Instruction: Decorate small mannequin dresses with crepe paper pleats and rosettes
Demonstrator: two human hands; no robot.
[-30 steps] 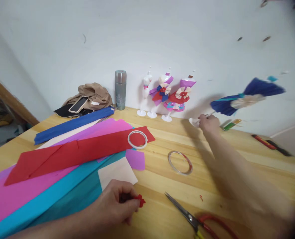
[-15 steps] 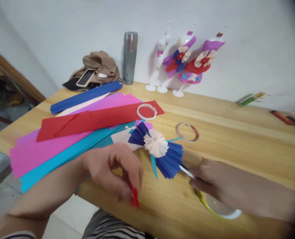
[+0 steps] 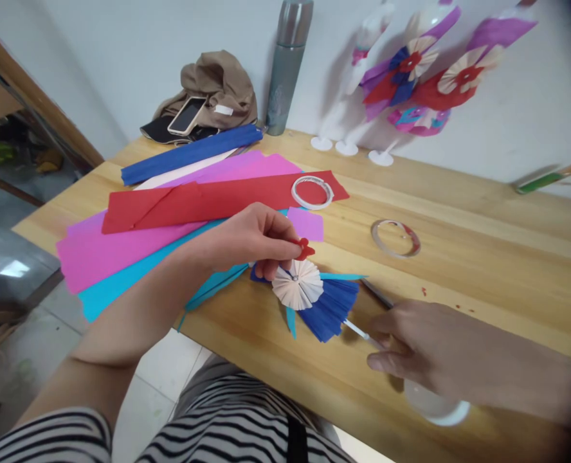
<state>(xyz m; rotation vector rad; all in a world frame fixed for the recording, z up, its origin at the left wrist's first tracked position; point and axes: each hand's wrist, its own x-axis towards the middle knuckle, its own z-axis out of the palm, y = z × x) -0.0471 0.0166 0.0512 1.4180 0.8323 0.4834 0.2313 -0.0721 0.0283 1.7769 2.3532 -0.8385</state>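
Two hands in use rn, both w/ a closed grip. A small red paper flower (image 3: 305,249) is pinched btwn thumb & fingers of the L hand (image 3: 261,241), held just beside the back edge of the cream rosette (image 3: 299,289); can't tell if they're touching. White stem (image 3: 357,329) is gripped by the R hand (image 3: 420,344), to the right & nearside of the rosette, w/ a round white base (image 3: 434,406) seen past that hand. Blue pleated paper (image 3: 331,307) is fanned out right of the rosette, & turquoise strips (image 3: 344,276) are stuck out on its right & near sides. A scissor blade (image 3: 377,294) is also seen right of the rosette, partly hidden by the R hand.

Left of the rosette, a red strip (image 3: 218,202), pink sheet (image 3: 121,257) & turquoise sheet (image 3: 135,283) are layered on the worktop (image 3: 247,341). Just behind the rosette is laid a purple square (image 3: 305,224), then a white tape roll (image 3: 313,206). Tiny red scraps (image 3: 424,291) are scattered well right of it. Way behind it, a grey flask (image 3: 288,77) is stood by the wall; back & right of it, three decorated stems (image 3: 400,83).
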